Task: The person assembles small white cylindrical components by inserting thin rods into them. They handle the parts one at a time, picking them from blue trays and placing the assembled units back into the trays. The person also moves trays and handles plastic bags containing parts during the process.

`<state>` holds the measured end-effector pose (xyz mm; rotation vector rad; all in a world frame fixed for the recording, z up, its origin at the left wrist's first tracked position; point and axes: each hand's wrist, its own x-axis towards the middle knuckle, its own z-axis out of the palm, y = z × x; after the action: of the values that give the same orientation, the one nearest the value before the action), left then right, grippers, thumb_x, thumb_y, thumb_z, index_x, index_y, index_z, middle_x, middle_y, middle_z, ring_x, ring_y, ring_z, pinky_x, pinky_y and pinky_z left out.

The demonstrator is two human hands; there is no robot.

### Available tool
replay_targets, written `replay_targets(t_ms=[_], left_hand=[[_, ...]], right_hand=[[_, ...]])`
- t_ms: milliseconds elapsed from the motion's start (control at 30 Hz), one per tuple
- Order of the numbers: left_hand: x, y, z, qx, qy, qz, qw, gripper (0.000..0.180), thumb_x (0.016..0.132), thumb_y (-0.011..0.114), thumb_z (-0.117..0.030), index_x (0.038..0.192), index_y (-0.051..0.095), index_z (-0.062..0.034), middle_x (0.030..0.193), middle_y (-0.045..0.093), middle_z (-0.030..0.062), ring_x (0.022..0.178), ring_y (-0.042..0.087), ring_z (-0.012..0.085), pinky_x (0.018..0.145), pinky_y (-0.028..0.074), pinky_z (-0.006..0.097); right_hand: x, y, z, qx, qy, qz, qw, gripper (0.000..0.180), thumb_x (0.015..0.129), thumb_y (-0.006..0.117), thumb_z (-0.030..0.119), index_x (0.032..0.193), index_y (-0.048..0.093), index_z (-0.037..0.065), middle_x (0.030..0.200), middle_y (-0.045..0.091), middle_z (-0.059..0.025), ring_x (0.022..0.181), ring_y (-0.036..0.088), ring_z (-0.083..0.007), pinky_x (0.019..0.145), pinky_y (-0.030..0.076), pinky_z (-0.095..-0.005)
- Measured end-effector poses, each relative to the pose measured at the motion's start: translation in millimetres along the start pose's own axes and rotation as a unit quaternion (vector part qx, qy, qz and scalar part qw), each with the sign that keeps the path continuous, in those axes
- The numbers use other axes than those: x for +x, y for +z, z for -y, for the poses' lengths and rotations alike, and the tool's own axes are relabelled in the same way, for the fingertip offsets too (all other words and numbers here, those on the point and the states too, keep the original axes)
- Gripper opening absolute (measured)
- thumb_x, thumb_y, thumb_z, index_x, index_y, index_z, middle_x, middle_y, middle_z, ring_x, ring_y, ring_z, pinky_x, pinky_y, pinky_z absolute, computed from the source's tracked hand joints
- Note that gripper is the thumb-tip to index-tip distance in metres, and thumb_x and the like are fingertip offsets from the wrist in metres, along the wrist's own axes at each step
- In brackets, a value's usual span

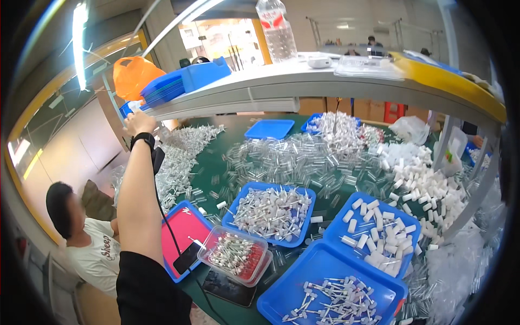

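My left hand (140,122), with a black band on its wrist, is stretched out to the far left, by the end of the shelf. Its fingers look closed around a small whitish thing (135,105), too small to make out, just below an orange plastic bag (135,76) and a stack of blue trays (162,89). A dark cable runs down from near the wrist to a small black device (187,258), which rests by a clear tub (208,254) of small white and red stick-like parts. My right hand is out of view.
Blue trays hold white-capped applicator parts (271,214), white cylindrical caps (379,230) and loose applicators (346,298). Clear tubes (292,160) and white parts (181,157) lie heaped on the green table. A bottle (276,32) stands on the shelf (238,92). A seated person (89,238) is at left.
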<state>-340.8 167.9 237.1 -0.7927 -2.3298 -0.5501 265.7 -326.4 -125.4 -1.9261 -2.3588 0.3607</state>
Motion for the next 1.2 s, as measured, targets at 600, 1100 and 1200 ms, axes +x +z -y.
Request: replay_targets(t_ms=[600,1100,1200], left_hand=[[148,72,-56,0.041,0.047,-0.034,0.997,0.051,0.083,0.044,-0.016,0.134,0.034,-0.0180,0.136,0.037,0.0058,0.116,0.046,0.0257,0.094,0.037,0.046],[204,71,-60,-0.024,0.229,0.027,0.973,0.041,0.069,0.071,-0.019,0.103,0.053,-0.0042,0.107,0.056,0.0165,0.098,0.056,0.0314,0.083,0.044,0.040],[222,73,-54,-0.060,0.245,0.033,0.967,0.037,0.068,0.072,-0.020,0.097,0.055,-0.0036,0.092,0.060,0.0169,0.092,0.058,0.0326,0.079,0.045,0.040]], right_hand=[[26,-39,-7,0.115,0.093,0.164,0.975,0.034,0.078,0.057,0.030,0.101,0.050,0.006,0.094,0.052,-0.0199,0.068,0.056,-0.0356,0.057,0.046,-0.0439],[33,-48,14,0.126,0.146,0.186,0.963,0.049,0.078,0.059,0.043,0.101,0.053,0.000,0.099,0.054,-0.0268,0.074,0.056,-0.0431,0.064,0.047,-0.0489],[32,-50,16,0.122,0.153,0.191,0.962,0.051,0.078,0.058,0.045,0.103,0.053,0.000,0.102,0.054,-0.0268,0.078,0.056,-0.0429,0.067,0.047,-0.0490]])
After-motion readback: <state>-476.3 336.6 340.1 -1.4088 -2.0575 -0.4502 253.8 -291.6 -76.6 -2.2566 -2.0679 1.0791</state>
